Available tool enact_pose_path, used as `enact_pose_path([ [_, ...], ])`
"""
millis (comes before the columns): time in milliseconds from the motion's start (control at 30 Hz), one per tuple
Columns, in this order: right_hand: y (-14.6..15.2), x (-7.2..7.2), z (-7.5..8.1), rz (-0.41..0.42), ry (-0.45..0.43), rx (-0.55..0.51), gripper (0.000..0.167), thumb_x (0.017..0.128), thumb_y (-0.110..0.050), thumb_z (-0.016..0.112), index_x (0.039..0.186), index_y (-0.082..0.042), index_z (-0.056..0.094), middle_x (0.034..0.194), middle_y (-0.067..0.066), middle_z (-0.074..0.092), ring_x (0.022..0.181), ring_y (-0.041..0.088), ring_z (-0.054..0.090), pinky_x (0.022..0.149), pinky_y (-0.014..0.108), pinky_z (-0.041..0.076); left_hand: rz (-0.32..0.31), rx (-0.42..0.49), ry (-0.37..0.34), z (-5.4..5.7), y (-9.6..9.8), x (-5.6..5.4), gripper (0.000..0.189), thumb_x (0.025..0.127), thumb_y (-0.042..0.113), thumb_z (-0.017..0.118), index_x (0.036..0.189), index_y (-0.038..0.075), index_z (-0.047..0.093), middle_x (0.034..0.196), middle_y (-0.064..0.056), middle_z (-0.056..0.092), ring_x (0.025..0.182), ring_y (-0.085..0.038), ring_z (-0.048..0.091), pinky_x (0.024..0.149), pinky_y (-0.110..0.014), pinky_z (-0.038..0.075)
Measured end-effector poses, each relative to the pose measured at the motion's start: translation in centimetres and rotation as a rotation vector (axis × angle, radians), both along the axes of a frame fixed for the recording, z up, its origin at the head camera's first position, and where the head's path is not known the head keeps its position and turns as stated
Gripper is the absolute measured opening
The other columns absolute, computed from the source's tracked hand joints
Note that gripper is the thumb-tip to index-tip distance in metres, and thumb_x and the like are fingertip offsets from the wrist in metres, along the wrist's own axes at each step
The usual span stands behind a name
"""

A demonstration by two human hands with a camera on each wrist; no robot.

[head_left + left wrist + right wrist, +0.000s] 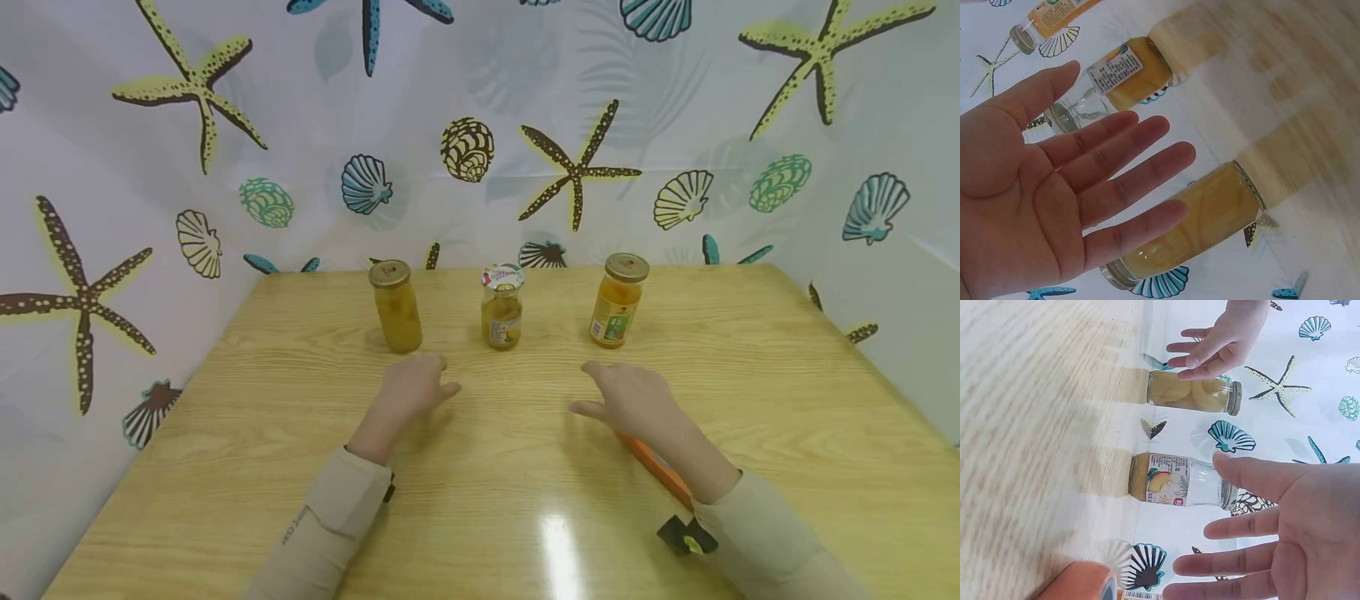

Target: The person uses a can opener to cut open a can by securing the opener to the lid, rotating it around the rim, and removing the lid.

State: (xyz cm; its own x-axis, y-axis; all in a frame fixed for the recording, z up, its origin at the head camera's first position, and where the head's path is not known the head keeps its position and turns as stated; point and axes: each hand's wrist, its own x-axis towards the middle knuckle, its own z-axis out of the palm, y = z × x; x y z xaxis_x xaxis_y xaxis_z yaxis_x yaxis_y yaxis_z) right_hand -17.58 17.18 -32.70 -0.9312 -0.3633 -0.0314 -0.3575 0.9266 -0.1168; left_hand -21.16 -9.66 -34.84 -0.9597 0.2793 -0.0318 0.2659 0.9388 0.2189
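A tall glass jar of yellow fruit (398,312) with a gold lid stands at the left of a row. The shorter jar (501,315) with a patterned white lid is in the middle; its label shows in the right wrist view. On the right is a gold-lidded jar (618,304) with orange contents. My left hand (411,387) is held in front of the tall jar, fingers straight, holding nothing. My right hand (630,400) is in front of the right jar, fingers extended. Beneath the right forearm lies an orange object (654,472), partly hidden, its kind unclear.
The jars stand near the back of a light wooden table (480,467). Behind and beside it hangs a white cloth (420,125) printed with starfish and shells. A small dark item (686,535) sits at the right cuff.
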Motion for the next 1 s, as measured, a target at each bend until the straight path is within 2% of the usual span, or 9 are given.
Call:
enact_pose_path([
  [167, -0.1, 0.2, 0.0, 0.0, -0.004, 0.001, 0.057, 0.081, -0.041, 0.063, 0.119, -0.001, 0.053, 0.086, 0.011, 0.064, 0.065, 0.017, 0.055, 0.043, 0.026, 0.038, 0.065, 0.035, 0.003, 0.0, -0.8, -0.9, 0.039, 0.084, 0.033, 0.061, 0.102, -0.001, 0.062, 0.095, -0.013, 0.063, 0.074, -0.025, 0.06, 0.059, -0.037, 0.049],
  [300, -0.1, 0.3, -0.1, 0.008, -0.003, 0.012, 0.057, 0.081, -0.041, 0.063, 0.119, -0.001, 0.053, 0.081, 0.009, 0.063, 0.061, 0.015, 0.051, 0.042, 0.025, 0.037, 0.113, 0.112, 0.003, 0.0, -1.7, -1.7, 0.04, 0.084, 0.029, 0.062, 0.104, -0.006, 0.059, 0.096, -0.018, 0.062, 0.08, -0.027, 0.06, 0.063, -0.038, 0.05],
  [433, -0.1, 0.3, -0.2, 0.022, 0.016, 0.021, 0.055, 0.08, -0.041, 0.063, 0.117, -0.001, 0.054, 0.082, 0.009, 0.063, 0.061, 0.014, 0.052, 0.041, 0.025, 0.037, 0.156, 0.194, 0.034, 0.0, -2.7, -2.5, 0.033, 0.084, 0.027, 0.062, 0.087, -0.006, 0.059, 0.077, -0.015, 0.058, 0.067, -0.022, 0.053, 0.057, -0.033, 0.046],
  [533, -0.1, 0.4, -0.3, 0.034, 0.034, 0.021, 0.055, 0.08, -0.041, 0.063, 0.116, -0.001, 0.055, 0.081, 0.01, 0.063, 0.06, 0.014, 0.051, 0.039, 0.025, 0.036, 0.212, 0.234, 0.054, 0.1, -3.3, -3.0, 0.036, 0.084, 0.031, 0.061, 0.069, -0.001, 0.052, 0.061, -0.007, 0.047, 0.056, -0.018, 0.043, 0.047, -0.028, 0.038],
  [667, -0.1, 0.4, -0.4, 0.041, 0.051, 0.025, 0.054, 0.079, -0.041, 0.064, 0.115, -0.001, 0.055, 0.08, 0.01, 0.063, 0.062, 0.017, 0.054, 0.039, 0.026, 0.036, 0.292, 0.282, 0.057, 0.1, -3.9, -3.7, 0.041, 0.085, 0.035, 0.06, 0.065, 0.001, 0.05, 0.057, -0.005, 0.041, 0.052, -0.016, 0.039, 0.044, -0.025, 0.034],
  [733, -0.1, 0.4, -0.5, 0.043, 0.052, 0.028, 0.054, 0.079, -0.041, 0.064, 0.115, -0.001, 0.055, 0.08, 0.01, 0.063, 0.063, 0.018, 0.056, 0.04, 0.026, 0.037, 0.321, 0.333, 0.063, -0.1, -4.2, -4.0, 0.042, 0.084, 0.035, 0.06, 0.072, -0.004, 0.053, 0.062, -0.009, 0.047, 0.056, -0.018, 0.044, 0.047, -0.027, 0.039],
  [833, -0.1, 0.4, -0.7, 0.045, 0.043, 0.028, 0.055, 0.079, -0.041, 0.064, 0.115, -0.001, 0.056, 0.077, 0.009, 0.062, 0.061, 0.017, 0.054, 0.04, 0.026, 0.038, 0.361, 0.431, 0.077, -0.3, -4.5, -4.6, 0.051, 0.083, 0.035, 0.061, 0.098, -0.013, 0.051, 0.084, -0.021, 0.055, 0.076, -0.028, 0.055, 0.063, -0.036, 0.048],
  [933, -0.1, 0.4, -0.8, 0.048, 0.047, 0.028, 0.054, 0.079, -0.04, 0.065, 0.115, -0.001, 0.056, 0.074, 0.008, 0.062, 0.058, 0.015, 0.052, 0.039, 0.026, 0.037, 0.395, 0.493, 0.103, -0.4, -4.7, -5.3, 0.066, 0.081, 0.036, 0.063, 0.116, -0.015, 0.04, 0.103, -0.028, 0.052, 0.096, -0.037, 0.052, 0.079, -0.044, 0.046],
  [1000, -0.2, 0.5, -0.9, 0.055, 0.057, 0.032, 0.053, 0.079, -0.04, 0.065, 0.114, -0.001, 0.057, 0.077, 0.009, 0.063, 0.059, 0.016, 0.053, 0.04, 0.027, 0.038, 0.415, 0.503, 0.103, -0.4, -4.9, -5.8, 0.072, 0.079, 0.04, 0.065, 0.118, -0.014, 0.039, 0.106, -0.029, 0.05, 0.1, -0.039, 0.05, 0.082, -0.045, 0.044],
])
